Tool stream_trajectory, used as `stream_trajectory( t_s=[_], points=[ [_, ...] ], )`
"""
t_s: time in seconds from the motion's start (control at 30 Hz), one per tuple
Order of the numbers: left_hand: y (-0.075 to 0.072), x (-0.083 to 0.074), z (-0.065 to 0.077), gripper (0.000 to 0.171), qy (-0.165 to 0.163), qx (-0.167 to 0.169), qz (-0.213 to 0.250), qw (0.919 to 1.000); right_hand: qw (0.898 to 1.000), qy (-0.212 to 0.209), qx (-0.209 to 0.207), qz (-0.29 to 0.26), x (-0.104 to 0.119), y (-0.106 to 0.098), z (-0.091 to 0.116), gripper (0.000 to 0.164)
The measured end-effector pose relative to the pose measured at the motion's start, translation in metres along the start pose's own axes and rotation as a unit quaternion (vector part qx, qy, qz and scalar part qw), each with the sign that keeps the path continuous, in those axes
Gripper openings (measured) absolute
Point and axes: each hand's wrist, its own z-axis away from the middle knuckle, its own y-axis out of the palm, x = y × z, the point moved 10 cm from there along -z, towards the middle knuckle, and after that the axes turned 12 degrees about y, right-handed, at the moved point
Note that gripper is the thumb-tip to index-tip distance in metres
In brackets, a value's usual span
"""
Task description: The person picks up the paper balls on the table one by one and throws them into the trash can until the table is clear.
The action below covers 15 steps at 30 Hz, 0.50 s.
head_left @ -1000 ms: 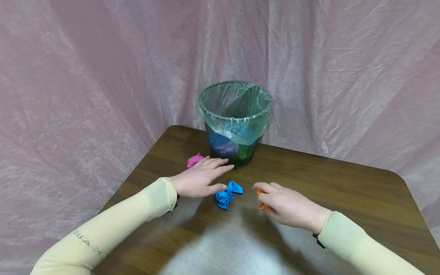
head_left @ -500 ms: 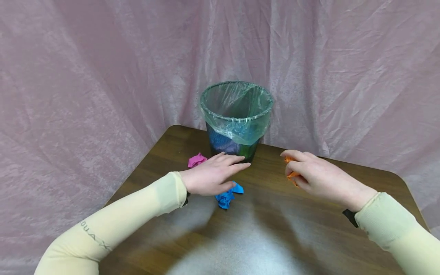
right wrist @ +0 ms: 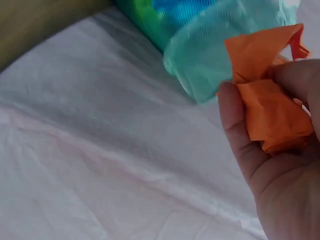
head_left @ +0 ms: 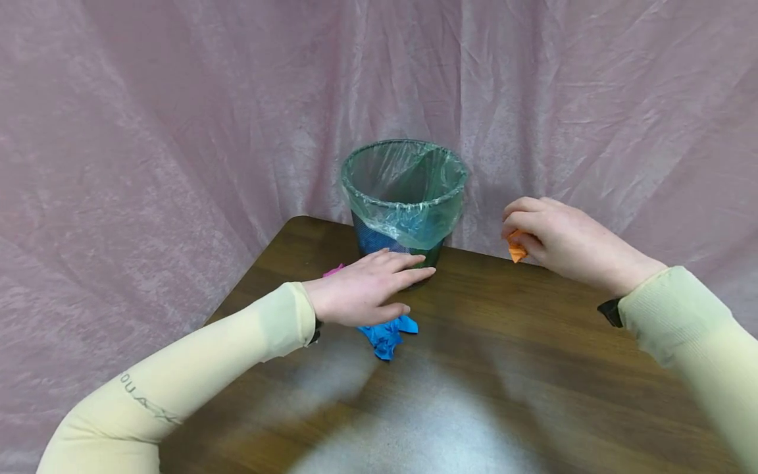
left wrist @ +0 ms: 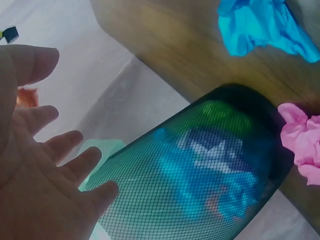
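My right hand [head_left: 568, 240] holds a crumpled piece of orange paper [right wrist: 272, 107] between thumb and fingers, raised to the right of the bin. With fingers spread, my left hand [head_left: 370, 286] hovers in front of the bin and holds nothing. Below it on the table lies crumpled blue paper [head_left: 385, 339], partly covered by the hand in the head view. Crumpled pink paper [left wrist: 305, 142] sits beside the bin's base, mostly hidden behind the left hand in the head view. The mesh waste bin [left wrist: 200, 150] has a green plastic liner [head_left: 414, 224] folded over its rim.
The brown wooden table [head_left: 592, 342] bears the bin near its far edge. Crumpled paper in several colours shows through the bin's mesh. Pink curtains [head_left: 177, 131] hang behind and at the left of the table.
My right hand has moved up and to the right with the orange paper, away from the table. The left hand has shifted slightly right and up, now covering more of the pink paper.
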Motion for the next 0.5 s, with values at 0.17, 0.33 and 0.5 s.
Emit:
stream_trajectory(
  t_s=[0.17,0.33,0.5],
  points=[
    [-0.006,0.004,0.002,0.067,-0.004,-0.004,0.004,1.0,0.999,0.023,-0.031,-0.002,-0.01,-0.022,-0.033,0.027],
    [-0.001,0.01,0.008,0.066,-0.014,0.007,0.013,0.9998,0.995,0.071,-0.072,-0.026,-0.018,-0.038,-0.068,0.021],
    [0.011,0.017,0.016,0.067,-0.025,0.022,0.02,0.9992,0.989,0.109,-0.091,-0.05,-0.02,-0.035,-0.099,0.017]
  ],
)
